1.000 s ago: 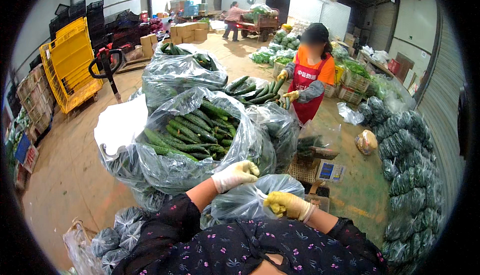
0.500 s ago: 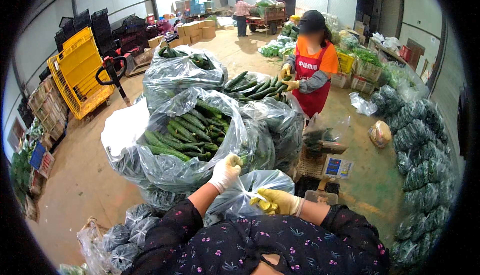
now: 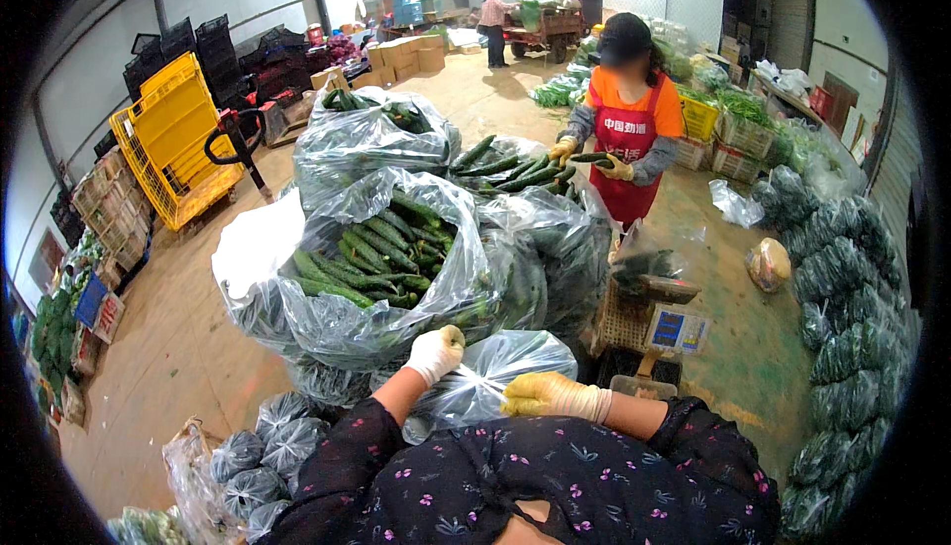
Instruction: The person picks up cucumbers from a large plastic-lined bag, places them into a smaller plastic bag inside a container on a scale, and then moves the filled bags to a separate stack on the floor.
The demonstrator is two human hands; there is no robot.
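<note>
Close to my body is a clear plastic bag, its neck drawn into a twisted white strand. My left hand, in a white glove, is closed on one end of that strand. The other end runs to my right hand, in a yellowish glove, also closed; its fingertips are partly hidden. Just beyond my left hand stands a large open plastic sack full of dark green cucumbers. What fills the small bag is hard to make out.
Across the sacks, a co-worker in a red apron holds a cucumber. A scale stands to my right. Filled bags line the far right, and small bags lie at lower left. A yellow cart is at left.
My hands have drawn apart slightly, stretching the bag's twisted neck between them. The co-worker's hands have moved with a cucumber toward the right. The whole view has shifted a little.
</note>
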